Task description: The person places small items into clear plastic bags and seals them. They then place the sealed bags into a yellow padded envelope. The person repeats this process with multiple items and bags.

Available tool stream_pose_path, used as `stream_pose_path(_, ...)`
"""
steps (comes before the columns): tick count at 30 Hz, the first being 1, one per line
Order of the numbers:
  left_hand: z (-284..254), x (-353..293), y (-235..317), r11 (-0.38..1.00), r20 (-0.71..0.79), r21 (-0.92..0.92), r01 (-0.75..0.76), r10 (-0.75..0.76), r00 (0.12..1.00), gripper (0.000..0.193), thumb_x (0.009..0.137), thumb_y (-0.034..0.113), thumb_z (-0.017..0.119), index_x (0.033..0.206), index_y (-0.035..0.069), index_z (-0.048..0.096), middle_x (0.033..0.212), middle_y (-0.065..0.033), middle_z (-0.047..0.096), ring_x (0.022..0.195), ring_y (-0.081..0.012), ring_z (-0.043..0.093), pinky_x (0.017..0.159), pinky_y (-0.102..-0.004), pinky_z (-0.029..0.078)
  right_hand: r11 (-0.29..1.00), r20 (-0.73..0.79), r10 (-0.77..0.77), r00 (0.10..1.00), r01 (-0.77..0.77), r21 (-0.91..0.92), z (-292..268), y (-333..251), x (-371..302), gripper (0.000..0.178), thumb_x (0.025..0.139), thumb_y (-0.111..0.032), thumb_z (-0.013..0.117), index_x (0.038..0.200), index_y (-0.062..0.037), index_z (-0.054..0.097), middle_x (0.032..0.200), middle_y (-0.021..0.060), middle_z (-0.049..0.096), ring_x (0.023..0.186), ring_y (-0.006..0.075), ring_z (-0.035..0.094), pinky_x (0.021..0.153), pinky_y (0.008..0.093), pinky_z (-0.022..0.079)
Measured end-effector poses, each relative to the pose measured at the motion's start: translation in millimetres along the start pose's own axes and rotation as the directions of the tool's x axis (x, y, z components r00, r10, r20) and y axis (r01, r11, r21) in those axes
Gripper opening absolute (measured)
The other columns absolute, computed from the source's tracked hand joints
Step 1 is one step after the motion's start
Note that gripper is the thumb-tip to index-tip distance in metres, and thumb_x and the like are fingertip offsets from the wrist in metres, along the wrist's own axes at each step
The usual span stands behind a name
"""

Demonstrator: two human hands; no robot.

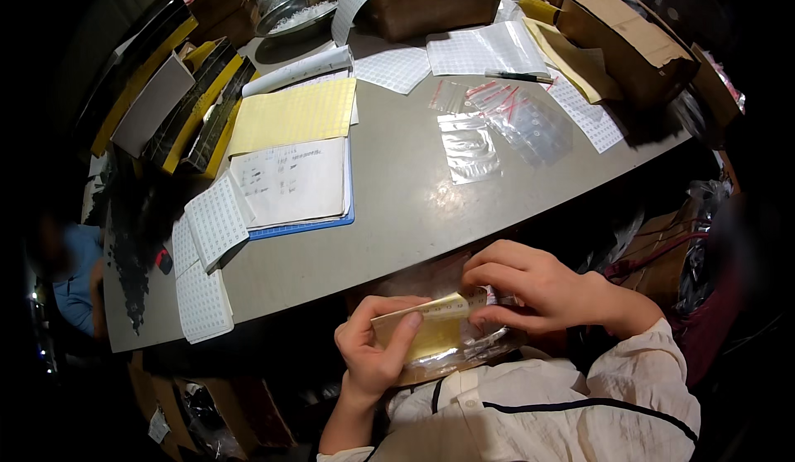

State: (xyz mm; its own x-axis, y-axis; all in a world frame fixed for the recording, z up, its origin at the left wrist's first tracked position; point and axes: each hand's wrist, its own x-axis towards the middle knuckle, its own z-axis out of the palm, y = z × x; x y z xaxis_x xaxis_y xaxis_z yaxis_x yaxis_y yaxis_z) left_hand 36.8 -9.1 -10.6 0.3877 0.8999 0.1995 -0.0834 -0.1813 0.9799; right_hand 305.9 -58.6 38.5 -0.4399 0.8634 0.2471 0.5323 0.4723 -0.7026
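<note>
Over my lap, just off the table's front edge, my left hand (370, 346) grips the left end of a yellowish sheet of small printed labels (439, 309), thumb on the near side. My right hand (542, 284) is at the sheet's right end, its fingers bent and closed on that edge. The fingers hide part of what they pinch. Below the sheet, shiny clear plastic (472, 356) lies on my lap; whether it is a bag I cannot tell.
The grey table (397, 205) holds clear zip bags (472, 147), a pen (517, 75), an open notebook (290, 176) under a yellow label sheet (294, 114), and white label sheets (207, 296). Boxes (621, 40) and a metal bowl (298, 16) stand behind. A person (79, 267) is at far left.
</note>
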Motion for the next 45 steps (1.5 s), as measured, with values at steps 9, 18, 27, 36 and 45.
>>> stream_pose_path(9, 7, 2, -4, 0.989, -0.044, 0.117, 0.087, -0.082, 0.996, 0.013, 0.098, 0.004, 0.078, 0.103, -0.003, 0.069, 0.089, -0.003, 0.073, 0.08, -0.0051, 0.063, 0.072, -0.0218, 0.051, 0.916, -0.115, -0.13, 0.985, 0.075, -0.393, 14, 13, 6, 0.041, 0.074, -0.009, 0.075, 0.112, -0.002, 0.063, 0.106, 0.0152, 0.063, 0.099, 0.0355, 0.063, 0.087, 0.0428, 0.053)
stream_pose_path(18, 8, 13, -10, 0.976, -0.088, 0.096, 0.196, -0.188, 0.978, 0.015, 0.098, 0.008, 0.077, 0.099, -0.001, 0.066, 0.085, -0.0024, 0.071, 0.076, -0.0049, 0.062, 0.067, -0.0215, 0.049, 0.645, 0.094, -0.407, 0.909, 0.358, -0.675, 13, 19, 9, 0.031, 0.079, -0.017, 0.072, 0.103, 0.0014, 0.068, 0.098, 0.0121, 0.064, 0.088, 0.0261, 0.064, 0.081, 0.0377, 0.055)
stream_pose_path(27, 2, 17, -13, 0.963, -0.105, 0.011, 0.269, -0.266, 0.958, 0.016, 0.097, 0.01, 0.078, 0.096, -0.001, 0.066, 0.083, -0.0029, 0.073, 0.075, -0.0042, 0.063, 0.066, -0.0223, 0.051, 0.979, -0.127, 0.15, 0.981, -0.166, -0.123, -77, 61, 55, 0.017, 0.095, -0.015, 0.07, 0.105, -0.0021, 0.069, 0.094, 0.0152, 0.07, 0.086, 0.0313, 0.068, 0.077, 0.0403, 0.055)
stream_pose_path(36, -2, 13, -15, 0.965, -0.079, -0.05, 0.258, -0.261, 0.962, 0.018, 0.099, 0.013, 0.077, 0.102, 0.001, 0.063, 0.085, -0.0028, 0.07, 0.073, -0.0042, 0.061, 0.065, -0.0213, 0.048, 0.756, -0.055, 0.499, 0.865, -0.465, -0.462, -115, 111, 96, 0.041, 0.095, -0.031, 0.08, 0.115, 0.0, 0.063, 0.089, 0.019, 0.07, 0.084, 0.0342, 0.07, 0.077, 0.0452, 0.053)
stream_pose_path(45, 5, 9, -19, 0.991, -0.021, 0.133, 0.024, -0.021, 1.0, 0.014, 0.097, 0.007, 0.077, 0.105, -0.003, 0.07, 0.09, -0.0064, 0.076, 0.079, -0.0078, 0.068, 0.071, -0.0248, 0.055, 0.664, -0.134, 0.462, 0.877, -0.442, -0.603, -86, 87, 106, 0.055, 0.096, -0.053, 0.074, 0.115, -0.0018, 0.073, 0.081, 0.0213, 0.073, 0.081, 0.0422, 0.074, 0.075, 0.052, 0.056)
